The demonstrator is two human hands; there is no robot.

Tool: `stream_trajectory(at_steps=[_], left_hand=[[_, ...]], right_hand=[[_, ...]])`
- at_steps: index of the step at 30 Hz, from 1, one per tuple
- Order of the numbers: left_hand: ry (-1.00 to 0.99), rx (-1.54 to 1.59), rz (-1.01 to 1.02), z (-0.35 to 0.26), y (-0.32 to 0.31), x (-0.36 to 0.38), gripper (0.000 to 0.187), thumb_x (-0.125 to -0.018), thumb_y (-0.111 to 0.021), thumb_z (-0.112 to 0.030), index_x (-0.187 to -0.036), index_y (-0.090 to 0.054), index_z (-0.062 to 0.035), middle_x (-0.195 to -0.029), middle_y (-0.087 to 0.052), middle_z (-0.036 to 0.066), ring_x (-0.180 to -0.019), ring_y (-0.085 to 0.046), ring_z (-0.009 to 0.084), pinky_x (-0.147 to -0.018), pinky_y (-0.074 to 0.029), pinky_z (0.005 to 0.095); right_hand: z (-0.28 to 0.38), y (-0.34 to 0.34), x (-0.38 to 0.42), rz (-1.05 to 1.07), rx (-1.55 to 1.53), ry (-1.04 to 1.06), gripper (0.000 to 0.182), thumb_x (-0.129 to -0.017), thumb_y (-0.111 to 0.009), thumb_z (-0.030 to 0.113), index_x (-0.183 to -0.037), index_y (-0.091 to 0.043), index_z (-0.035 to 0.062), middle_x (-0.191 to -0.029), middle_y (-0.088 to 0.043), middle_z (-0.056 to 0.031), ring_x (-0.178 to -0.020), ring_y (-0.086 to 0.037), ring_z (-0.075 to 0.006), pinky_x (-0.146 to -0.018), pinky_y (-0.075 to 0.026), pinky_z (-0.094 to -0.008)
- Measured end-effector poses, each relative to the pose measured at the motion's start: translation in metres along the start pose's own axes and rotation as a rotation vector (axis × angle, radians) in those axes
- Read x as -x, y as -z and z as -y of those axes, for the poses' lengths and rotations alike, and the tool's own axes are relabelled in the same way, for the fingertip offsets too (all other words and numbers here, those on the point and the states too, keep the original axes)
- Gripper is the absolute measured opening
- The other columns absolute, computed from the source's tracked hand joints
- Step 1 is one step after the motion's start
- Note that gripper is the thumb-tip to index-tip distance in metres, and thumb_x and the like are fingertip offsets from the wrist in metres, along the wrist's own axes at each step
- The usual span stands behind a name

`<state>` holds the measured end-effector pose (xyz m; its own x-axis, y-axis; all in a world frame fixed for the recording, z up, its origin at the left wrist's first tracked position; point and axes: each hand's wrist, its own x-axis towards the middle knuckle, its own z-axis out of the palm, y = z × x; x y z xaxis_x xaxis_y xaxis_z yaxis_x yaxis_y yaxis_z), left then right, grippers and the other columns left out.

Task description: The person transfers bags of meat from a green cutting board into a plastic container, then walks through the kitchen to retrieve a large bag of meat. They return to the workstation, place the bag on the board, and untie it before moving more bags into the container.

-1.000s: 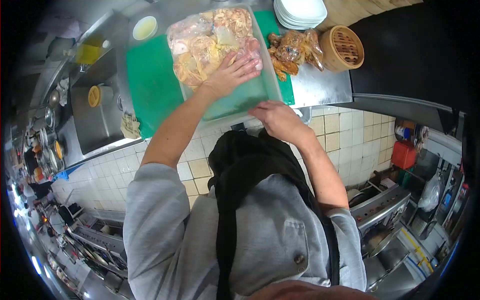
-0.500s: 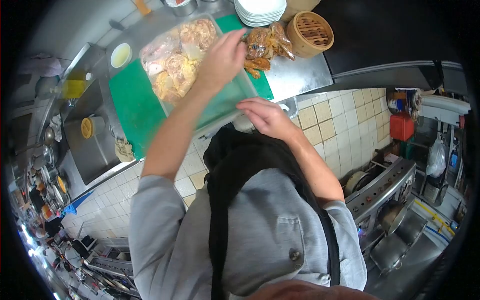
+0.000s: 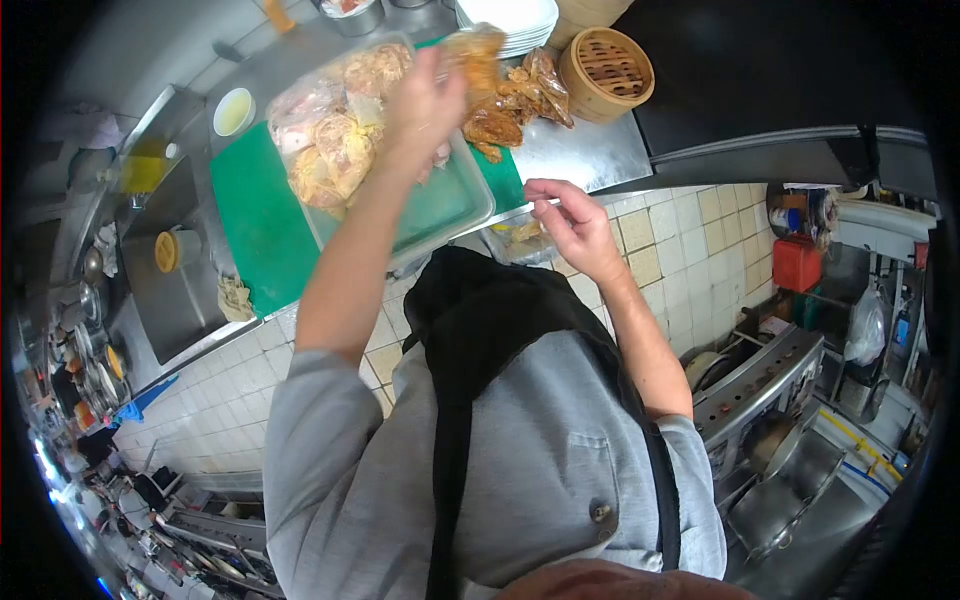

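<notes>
My left hand (image 3: 425, 105), smeared by motion, is closed at its fingertips on a clear plastic bag of browned meat (image 3: 475, 60), lifted beside the right edge of a translucent plastic tub (image 3: 430, 215). Clear bags of pale raw poultry (image 3: 340, 145) fill much of that tub. More glossy browned poultry pieces (image 3: 495, 125), some in clear plastic, lie right of it on a green cutting board (image 3: 255, 240). My right hand (image 3: 582, 230) hovers past the counter's front edge, thumb and forefinger apart, holding nothing.
A bamboo steamer (image 3: 606, 72) and stacked white plates (image 3: 510, 25) stand at the back right. On the left are a bowl of yellowish liquid (image 3: 234, 112) and a sink (image 3: 175, 290) holding a tub with a yellow lid (image 3: 168, 252). Below the counter edge sits a clear container (image 3: 520, 240).
My left hand has moved left and slightly up, raising a bag of browned meat from the pile. My right hand has moved right, off the tub's front rim.
</notes>
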<state>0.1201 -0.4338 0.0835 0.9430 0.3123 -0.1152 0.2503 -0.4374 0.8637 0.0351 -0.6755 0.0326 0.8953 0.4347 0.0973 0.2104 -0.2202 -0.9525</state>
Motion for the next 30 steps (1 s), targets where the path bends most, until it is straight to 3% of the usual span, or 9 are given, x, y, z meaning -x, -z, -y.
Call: stream_trajectory(at_steps=[3,8,11,14,16,19,21,23,30], left_hand=[[-0.075,-0.196,-0.011,0.060,0.048,0.021,0.041,-0.096,-0.061,-0.026,-0.129,-0.057,-0.0033,-0.108,-0.071,0.022,-0.096,-0.070,0.0264,-0.086,-0.053,0.0373],[0.319,0.527,-0.037,0.088,0.069,0.103,0.028,-0.102,-0.053,-0.011,-0.125,-0.053,0.0048,-0.119,-0.064,0.010,-0.105,-0.061,0.0151,-0.092,-0.049,0.0299],[0.160,0.571,-0.080,0.098,0.046,0.128,0.025,-0.102,-0.057,-0.015,-0.116,-0.055,0.0054,-0.107,-0.065,0.009,-0.093,-0.062,0.0138,-0.081,-0.051,0.0312],[0.074,0.504,0.104,0.090,0.041,0.153,0.043,-0.102,-0.058,-0.012,-0.139,-0.044,0.0050,-0.125,-0.061,0.013,-0.110,-0.059,0.0165,-0.095,-0.048,0.0312],[-0.002,0.553,0.270,0.100,0.040,0.158,0.061,-0.102,-0.058,-0.009,-0.155,-0.030,0.0022,-0.144,-0.053,0.015,-0.125,-0.055,0.0197,-0.106,-0.044,0.0320],[0.062,0.356,0.165,0.105,0.067,0.160,0.065,-0.102,-0.059,-0.009,-0.157,-0.027,0.0008,-0.150,-0.048,0.016,-0.130,-0.053,0.0210,-0.108,-0.043,0.0331],[-0.118,0.185,0.015,0.135,0.077,0.153,0.064,-0.101,-0.059,-0.008,-0.156,-0.028,0.0015,-0.153,-0.044,0.018,-0.131,-0.051,0.0228,-0.107,-0.044,0.0340],[-0.087,0.035,-0.436,0.145,0.088,0.143,0.065,-0.099,-0.059,-0.005,-0.156,-0.028,0.0018,-0.155,-0.039,0.020,-0.134,-0.049,0.0262,-0.108,-0.043,0.0357],[0.148,0.345,-0.257,0.191,0.077,0.116,0.068,-0.092,-0.052,0.004,-0.155,-0.028,0.0045,-0.156,-0.037,0.022,-0.142,-0.040,0.0293,-0.115,-0.032,0.0365]], right_hand=[[-0.010,-0.005,-0.003,0.005,-0.186,-0.121,0.030,-0.100,-0.061,0.007,-0.129,-0.062,-0.0006,-0.116,-0.069,-0.0102,-0.110,-0.066,-0.0174,-0.089,-0.057,-0.0298],[0.002,-0.040,-0.028,0.197,-0.271,-0.216,0.043,-0.101,-0.064,0.015,-0.138,-0.054,-0.0030,-0.124,-0.065,-0.0117,-0.109,-0.064,-0.0154,-0.086,-0.057,-0.0280],[0.013,-0.067,-0.046,0.336,-0.244,-0.112,0.053,-0.100,-0.066,0.021,-0.143,-0.049,-0.0025,-0.123,-0.066,-0.0115,-0.107,-0.063,-0.0141,-0.086,-0.057,-0.0301],[0.025,-0.084,-0.056,0.431,-0.230,-0.134,0.058,-0.099,-0.068,0.019,-0.148,-0.043,0.0007,-0.118,-0.065,-0.0087,-0.102,-0.063,-0.0130,-0.080,-0.057,-0.0289],[0.024,-0.084,-0.061,0.390,-0.274,-0.347,0.055,-0.097,-0.070,0.020,-0.144,-0.048,0.0001,-0.115,-0.066,-0.0059,-0.100,-0.063,-0.0119,-0.082,-0.056,-0.0277],[0.010,-0.085,-0.057,0.174,-0.308,-0.187,0.047,-0.098,-0.069,0.016,-0.139,-0.053,-0.0005,-0.114,-0.068,-0.0044,-0.101,-0.063,-0.0108,-0.085,-0.054,-0.0263],[-0.007,-0.078,-0.057,0.084,-0.241,-0.143,0.044,-0.098,-0.068,0.014,-0.137,-0.055,-0.0007,-0.115,-0.068,-0.0045,-0.102,-0.063,-0.0105,-0.087,-0.053,-0.0258],[-0.010,-0.064,-0.058,-0.009,-0.178,-0.101,0.040,-0.098,-0.067,0.012,-0.134,-0.057,-0.0008,-0.115,-0.068,-0.0046,-0.103,-0.063,-0.0102,-0.089,-0.052,-0.0252],[-0.028,-0.003,-0.067,-0.316,-0.217,-0.186,0.042,-0.097,-0.065,0.008,-0.137,-0.054,-0.0004,-0.122,-0.067,-0.0079,-0.108,-0.062,-0.0134,-0.092,-0.053,-0.0288]])
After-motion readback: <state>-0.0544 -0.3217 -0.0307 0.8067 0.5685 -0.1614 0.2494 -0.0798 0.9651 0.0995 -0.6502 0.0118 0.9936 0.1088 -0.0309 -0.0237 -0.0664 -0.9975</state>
